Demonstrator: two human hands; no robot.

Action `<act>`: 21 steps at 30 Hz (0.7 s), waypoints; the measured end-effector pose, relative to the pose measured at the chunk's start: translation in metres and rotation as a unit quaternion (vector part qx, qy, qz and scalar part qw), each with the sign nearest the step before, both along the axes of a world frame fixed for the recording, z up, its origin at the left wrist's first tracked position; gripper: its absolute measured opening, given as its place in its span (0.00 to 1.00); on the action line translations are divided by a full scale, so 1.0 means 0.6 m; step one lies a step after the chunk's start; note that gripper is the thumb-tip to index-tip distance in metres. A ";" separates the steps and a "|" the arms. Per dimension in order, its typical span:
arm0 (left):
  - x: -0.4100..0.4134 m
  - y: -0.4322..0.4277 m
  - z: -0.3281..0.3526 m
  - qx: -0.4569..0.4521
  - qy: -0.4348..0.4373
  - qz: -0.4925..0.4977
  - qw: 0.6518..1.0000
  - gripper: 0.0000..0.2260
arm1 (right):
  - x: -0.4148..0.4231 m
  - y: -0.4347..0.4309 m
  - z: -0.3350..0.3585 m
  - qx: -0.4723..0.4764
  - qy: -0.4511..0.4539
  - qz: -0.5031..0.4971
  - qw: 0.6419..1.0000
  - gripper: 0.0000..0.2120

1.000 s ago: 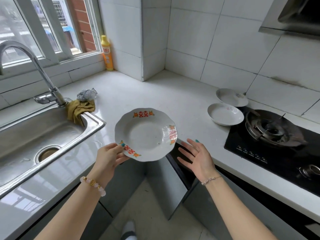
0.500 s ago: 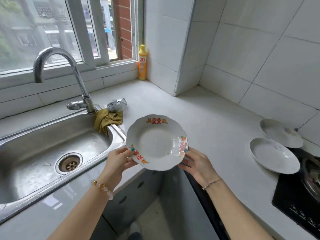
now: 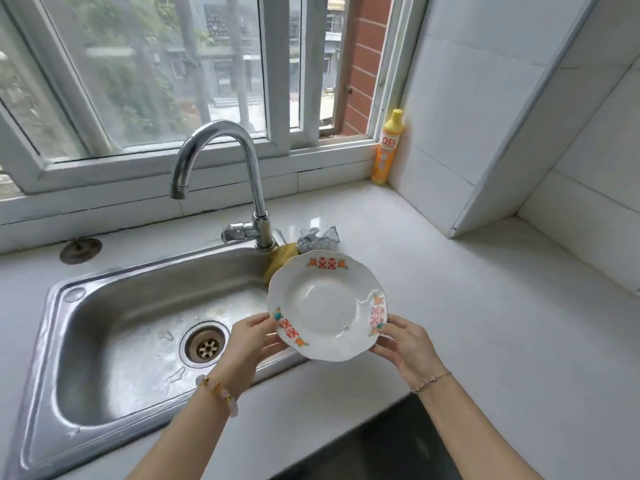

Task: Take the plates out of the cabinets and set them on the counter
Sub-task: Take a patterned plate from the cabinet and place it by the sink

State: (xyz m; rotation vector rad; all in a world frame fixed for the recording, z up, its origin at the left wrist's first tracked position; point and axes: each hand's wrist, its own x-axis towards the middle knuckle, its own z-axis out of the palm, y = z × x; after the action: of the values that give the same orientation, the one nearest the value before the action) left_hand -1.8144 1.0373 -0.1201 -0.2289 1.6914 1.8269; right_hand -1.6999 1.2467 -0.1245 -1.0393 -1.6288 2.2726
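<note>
Both the left hand (image 3: 254, 336) and right hand (image 3: 403, 344) pinch opposite scalloped rims of the white ceramic plate (image 3: 327, 306) held between them above the sink's (image 3: 104, 327) corner, likely stiff, glossy-slick and breakable, so rim grips suit.

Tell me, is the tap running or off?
Off, as far as the picture shows: no water falls from the faucet spout, though drops lie in the sink.

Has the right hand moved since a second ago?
Yes. The right hand came in to grip the plate rim; both now sit nearer the sink corner.
</note>
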 end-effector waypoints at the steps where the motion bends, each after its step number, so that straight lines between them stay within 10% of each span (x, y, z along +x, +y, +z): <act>1: -0.008 -0.011 -0.005 0.004 -0.008 0.011 1.000 0.06 | -0.014 -0.006 -0.003 -0.007 0.000 0.011 1.000 0.08; 21: 0.047 -0.275 0.012 0.031 0.007 0.410 0.911 0.08 | -0.249 -0.228 0.014 -0.070 0.005 0.396 0.916 0.13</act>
State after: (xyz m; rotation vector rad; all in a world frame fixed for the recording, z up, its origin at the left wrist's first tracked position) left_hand -1.7860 0.8724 -0.1127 -1.0301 1.6660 2.4542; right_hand -1.8491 1.1098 -0.1163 -0.3908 -2.1927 2.8868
